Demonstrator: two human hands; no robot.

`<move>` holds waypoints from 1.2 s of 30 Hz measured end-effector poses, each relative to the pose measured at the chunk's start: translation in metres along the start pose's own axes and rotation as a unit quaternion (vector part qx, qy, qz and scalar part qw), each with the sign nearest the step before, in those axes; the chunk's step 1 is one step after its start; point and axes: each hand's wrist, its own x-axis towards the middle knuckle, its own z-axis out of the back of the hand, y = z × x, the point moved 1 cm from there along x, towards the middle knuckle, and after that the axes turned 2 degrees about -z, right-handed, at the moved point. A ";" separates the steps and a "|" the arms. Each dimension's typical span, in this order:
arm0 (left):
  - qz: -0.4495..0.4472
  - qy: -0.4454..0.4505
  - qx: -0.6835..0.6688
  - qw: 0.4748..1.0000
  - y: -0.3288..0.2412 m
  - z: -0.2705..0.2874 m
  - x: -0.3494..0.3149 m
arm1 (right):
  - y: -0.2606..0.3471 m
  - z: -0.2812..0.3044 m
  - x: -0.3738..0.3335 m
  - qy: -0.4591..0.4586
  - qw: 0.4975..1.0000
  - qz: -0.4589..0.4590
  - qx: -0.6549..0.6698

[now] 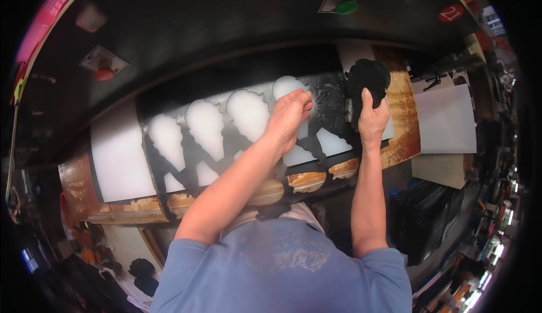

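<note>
A black sheet with a row of several rounded cut-out openings lies over a white board. Its lower strips hang past the board's near edge. Above the right-hand opening is my left hand, its fingers curled together; whatever they may pinch is hidden. At the sheet's right end my right hand grips a bunch of black cut pieces, thumb on top and the other fingers out of sight beneath. How many pieces it holds I cannot tell.
A wide black machine beam spans the far side, with a red button and a green button. Worn wood shows beside the board. At right stand a white panel and dark stacked sheets.
</note>
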 end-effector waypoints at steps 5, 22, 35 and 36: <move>-0.020 0.008 0.100 0.995 -0.007 -0.003 0.015 | -0.018 0.004 0.004 -0.012 0.995 -0.022 0.098; -0.065 -0.016 0.002 0.998 0.030 -0.018 0.065 | 0.006 -0.004 -0.006 0.012 0.996 0.035 0.086; -0.080 -0.057 0.099 0.990 0.025 -0.033 0.060 | 0.011 -0.023 -0.026 0.028 0.991 0.105 -0.083; -0.064 -0.065 0.079 0.993 0.027 -0.031 0.059 | 0.011 -0.020 -0.027 0.026 0.990 0.104 -0.092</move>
